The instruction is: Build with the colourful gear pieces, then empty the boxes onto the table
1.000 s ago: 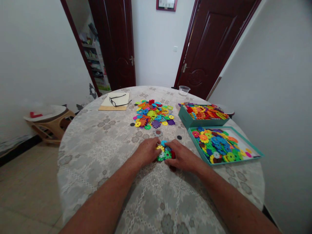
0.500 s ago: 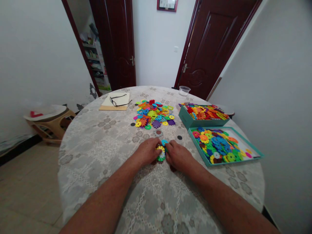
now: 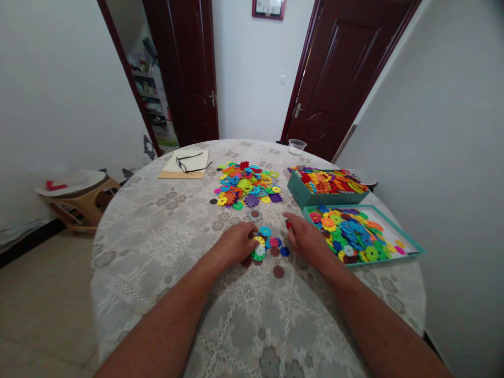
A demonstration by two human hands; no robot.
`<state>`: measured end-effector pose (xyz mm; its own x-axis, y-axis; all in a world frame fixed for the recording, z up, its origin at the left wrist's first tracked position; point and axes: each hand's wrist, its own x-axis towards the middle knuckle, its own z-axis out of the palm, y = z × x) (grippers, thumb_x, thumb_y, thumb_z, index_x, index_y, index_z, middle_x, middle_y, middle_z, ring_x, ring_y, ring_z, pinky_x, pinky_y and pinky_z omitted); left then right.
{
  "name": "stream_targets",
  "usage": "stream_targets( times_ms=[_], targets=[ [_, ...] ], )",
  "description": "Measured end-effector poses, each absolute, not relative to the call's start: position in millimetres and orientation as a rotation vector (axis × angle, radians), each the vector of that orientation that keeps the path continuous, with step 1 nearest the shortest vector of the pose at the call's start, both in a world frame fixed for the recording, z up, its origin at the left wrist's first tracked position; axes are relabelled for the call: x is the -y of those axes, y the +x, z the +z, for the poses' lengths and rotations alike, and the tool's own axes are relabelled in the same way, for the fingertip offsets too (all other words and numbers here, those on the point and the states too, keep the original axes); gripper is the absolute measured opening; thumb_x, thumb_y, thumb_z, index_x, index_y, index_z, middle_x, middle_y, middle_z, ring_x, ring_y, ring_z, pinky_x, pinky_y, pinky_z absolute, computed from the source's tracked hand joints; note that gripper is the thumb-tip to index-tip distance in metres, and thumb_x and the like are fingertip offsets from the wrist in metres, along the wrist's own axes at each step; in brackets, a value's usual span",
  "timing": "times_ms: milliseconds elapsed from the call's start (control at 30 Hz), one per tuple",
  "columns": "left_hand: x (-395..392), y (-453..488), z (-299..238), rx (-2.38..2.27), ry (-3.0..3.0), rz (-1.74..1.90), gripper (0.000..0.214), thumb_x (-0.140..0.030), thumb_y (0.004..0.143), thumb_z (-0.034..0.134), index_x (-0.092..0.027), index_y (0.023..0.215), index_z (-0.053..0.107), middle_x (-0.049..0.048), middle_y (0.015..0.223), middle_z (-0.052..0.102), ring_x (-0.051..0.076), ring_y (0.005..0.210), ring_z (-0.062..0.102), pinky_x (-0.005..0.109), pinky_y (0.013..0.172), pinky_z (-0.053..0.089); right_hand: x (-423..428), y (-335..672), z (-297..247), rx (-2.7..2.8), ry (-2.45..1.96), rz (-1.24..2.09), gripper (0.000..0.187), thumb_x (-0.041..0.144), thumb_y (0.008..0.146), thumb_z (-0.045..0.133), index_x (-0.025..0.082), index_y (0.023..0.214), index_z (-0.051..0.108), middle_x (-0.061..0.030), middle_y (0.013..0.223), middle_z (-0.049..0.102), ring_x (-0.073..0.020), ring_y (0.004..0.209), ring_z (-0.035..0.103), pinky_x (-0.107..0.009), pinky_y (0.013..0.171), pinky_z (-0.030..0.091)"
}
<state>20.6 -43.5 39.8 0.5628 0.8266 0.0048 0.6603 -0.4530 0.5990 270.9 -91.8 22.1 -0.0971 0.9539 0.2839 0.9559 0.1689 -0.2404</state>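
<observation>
A small joined cluster of colourful toothed discs [image 3: 260,249] lies on the lace tablecloth [image 3: 165,231] in front of me. My left hand [image 3: 235,244] rests against the cluster's left side, with its fingers curled onto the cluster. My right hand [image 3: 307,239] sits apart to the right, beside the flat teal tray [image 3: 411,248]. Its fingertips are pinched over a red disc [image 3: 289,225]. Loose pink [image 3: 274,242], blue [image 3: 284,251] and brown [image 3: 278,271] discs lie between my hands.
A big pile of discs [image 3: 248,186] sits mid-table. A teal box [image 3: 305,195] heaped with pieces stands behind the tray. Glasses [image 3: 191,162] lie on a notebook at the far left, and a clear cup [image 3: 297,145] stands at the far edge. A wooden stool [image 3: 84,202] stands left of the table.
My right hand has let go of the cluster and moved right and away, toward the tray. That uncovered the loose discs beside the cluster. My left hand has stayed on the cluster.
</observation>
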Motion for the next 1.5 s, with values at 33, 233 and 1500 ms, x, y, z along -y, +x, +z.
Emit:
stream_targets(
  times_ms=[33, 233, 1500],
  targets=[
    [43, 20, 39, -1.185, 2.269, 0.392, 0.023, -0.02, 0.086, 0.062, -0.024, 0.106, 0.072, 0.0043, 0.096, 0.075, 0.022, 0.093, 0.072, 0.031, 0.085, 0.051, 93, 279, 28, 2.034, -1.858, -0.083, 0.054, 0.017, 0.096, 0.046, 0.016, 0.15, 0.048, -0.016, 0.139, 0.065, -0.0277, 0.116, 0.066, -0.038, 0.098, 0.05],
    [39, 20, 35, -1.143, 2.328, 0.375, 0.023, -0.022, 0.086, 0.063, -0.022, 0.107, 0.072, 0.0069, 0.107, 0.073, 0.023, 0.097, 0.069, 0.032, 0.083, 0.05, 99, 341, 51, 1.718, -2.279, -0.417, 0.051, 0.019, 0.097, 0.043, 0.012, 0.147, 0.054, -0.0208, 0.121, 0.072, -0.0349, 0.102, 0.069, -0.045, 0.087, 0.053],
    [38, 15, 25, -1.01, 2.19, 0.457, 0.042, -0.024, 0.079, 0.071, -0.024, 0.121, 0.069, 0.0043, 0.109, 0.073, 0.021, 0.093, 0.07, 0.029, 0.081, 0.053, 112, 214, 22, 2.241, -1.548, 0.407, 0.049, 0.026, 0.093, 0.062, 0.021, 0.14, 0.052, -0.0123, 0.126, 0.057, -0.0258, 0.116, 0.058, -0.041, 0.101, 0.05]
  ],
)
